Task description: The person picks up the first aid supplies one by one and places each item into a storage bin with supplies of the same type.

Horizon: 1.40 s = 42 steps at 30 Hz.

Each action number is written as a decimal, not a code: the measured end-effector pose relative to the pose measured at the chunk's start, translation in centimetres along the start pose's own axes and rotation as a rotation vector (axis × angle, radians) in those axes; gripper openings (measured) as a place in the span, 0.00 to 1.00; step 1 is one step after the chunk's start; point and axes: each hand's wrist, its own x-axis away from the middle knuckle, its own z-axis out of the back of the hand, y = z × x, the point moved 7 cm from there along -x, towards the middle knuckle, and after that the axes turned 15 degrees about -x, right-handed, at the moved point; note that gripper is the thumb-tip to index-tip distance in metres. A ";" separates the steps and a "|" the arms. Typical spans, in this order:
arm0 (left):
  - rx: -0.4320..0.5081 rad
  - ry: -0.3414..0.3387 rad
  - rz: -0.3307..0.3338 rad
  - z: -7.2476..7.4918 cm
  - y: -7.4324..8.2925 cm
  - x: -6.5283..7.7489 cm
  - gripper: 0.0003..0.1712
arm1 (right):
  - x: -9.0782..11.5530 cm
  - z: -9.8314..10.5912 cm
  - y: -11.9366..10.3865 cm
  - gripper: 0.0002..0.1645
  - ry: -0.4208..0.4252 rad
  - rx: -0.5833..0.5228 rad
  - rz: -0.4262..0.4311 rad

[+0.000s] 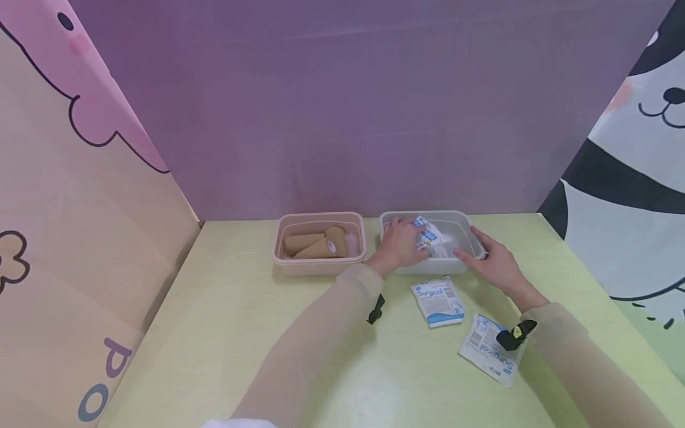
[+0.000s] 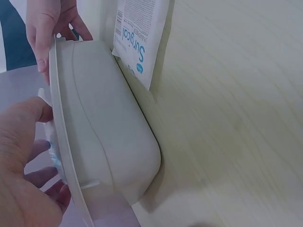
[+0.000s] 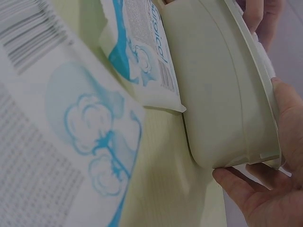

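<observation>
A white plastic box (image 1: 428, 267) stands at the back of the table. My left hand (image 1: 402, 242) reaches over its near rim, its curled fingers holding a white-and-blue packet (image 1: 428, 232) inside; its fingertips are partly hidden. In the left wrist view, the packet's edge shows between the thumb and fingers of the left hand (image 2: 23, 161). My right hand (image 1: 496, 261) grips the box's right end, thumb at the rim and fingers along the outside. The right wrist view shows those fingertips (image 3: 232, 182) against the box wall. Another clear-looking item in the box is indistinct.
Two flat white packets printed "Surgical" lie in front of the box, one nearer it (image 1: 437, 302) and one (image 1: 489, 351) under the right wrist. Left of the box, a pink box (image 1: 319, 268) holds several brown cone-shaped pieces (image 1: 316, 245). A purple backdrop (image 1: 332, 119) rises behind.
</observation>
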 end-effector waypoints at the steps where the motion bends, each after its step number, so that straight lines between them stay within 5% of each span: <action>1: 0.001 -0.004 0.004 -0.1 0.0 0.0 0.35 | 0.0 -0.1 0.0 0.58 0.000 0.001 0.003; 14: -0.011 0.099 -0.023 2.2 -0.4 0.5 0.36 | -0.1 -0.1 -0.1 0.57 0.006 0.010 0.015; 24: 0.096 0.130 -0.068 5.3 0.0 2.8 0.40 | -0.1 -0.1 -0.2 0.58 0.008 0.017 0.027; 31: 0.081 0.179 -0.154 6.7 1.6 4.4 0.42 | 0.1 -0.2 -0.1 0.57 0.005 0.018 0.030; 42: 0.095 0.170 -0.211 6.1 3.6 7.2 0.41 | 0.0 -0.2 -0.2 0.59 -0.002 0.020 0.018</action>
